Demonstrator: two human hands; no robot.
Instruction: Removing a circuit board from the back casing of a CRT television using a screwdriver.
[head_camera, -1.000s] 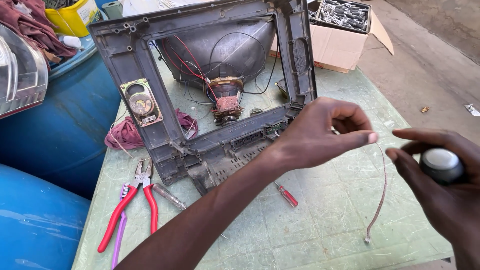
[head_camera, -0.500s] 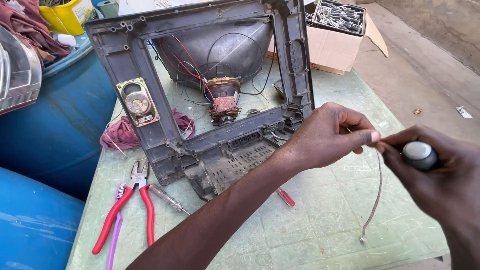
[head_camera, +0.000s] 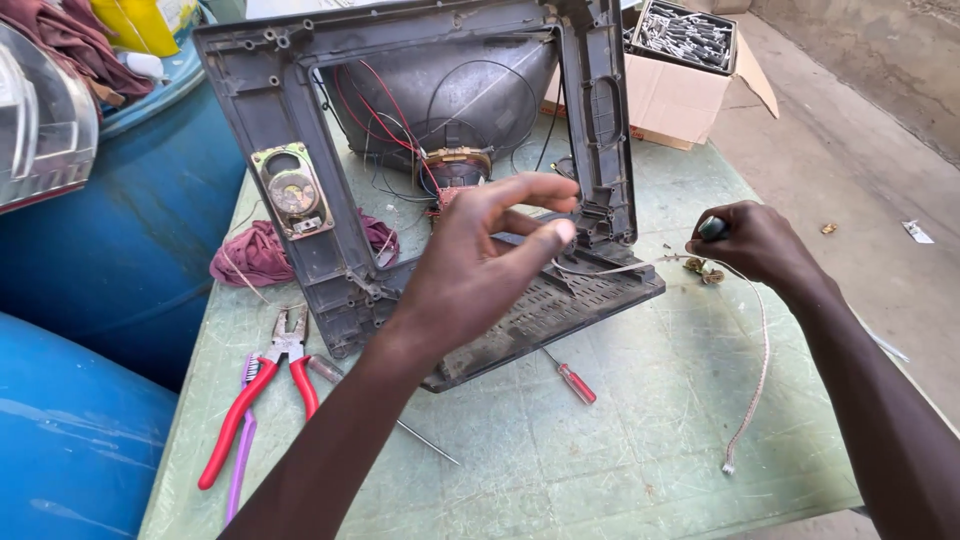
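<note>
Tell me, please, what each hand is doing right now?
Left hand: open, fingers spread, holding nothing.
Right hand: closed on a dark round-topped tool handle.

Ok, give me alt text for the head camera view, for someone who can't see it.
Two bare hands work over a green table: the left hand is open-fingered before a dismantled grey plastic television frame, the right hand grips a dark-handled tool by a thin white ribbon cable. Red-handled pliers lie at left.
</note>
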